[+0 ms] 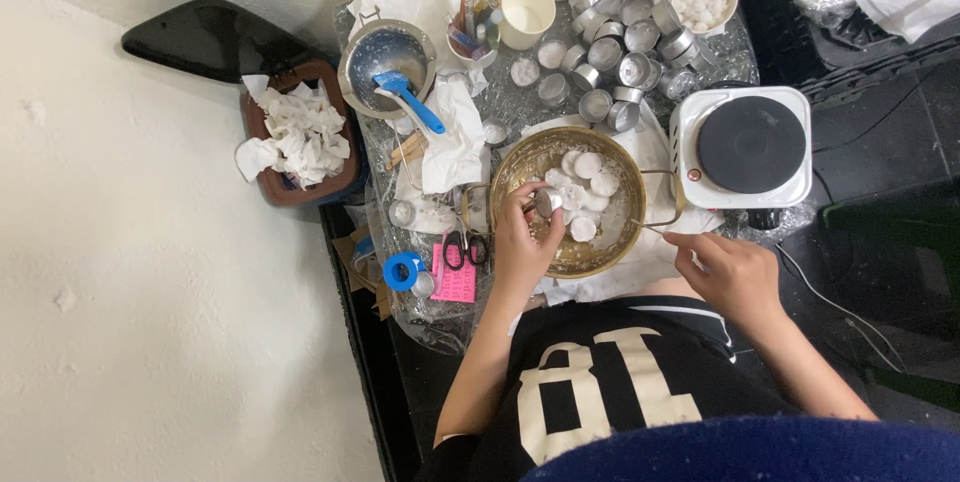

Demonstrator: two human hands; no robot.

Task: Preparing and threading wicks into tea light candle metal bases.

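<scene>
Nearest the camera, a dark jersey fills the bottom of the frame; above it the left hand [520,247] pinches a small metal tealight cup [547,203] over the brass bowl [525,167] at centre, so its white disc can land among the wax discs [585,187] there. The right hand [735,272] grips a thin metal tool [655,227] at the rim. Empty cups [625,52] cluster at upper centre, with a hotplate [745,147] to the right.
</scene>
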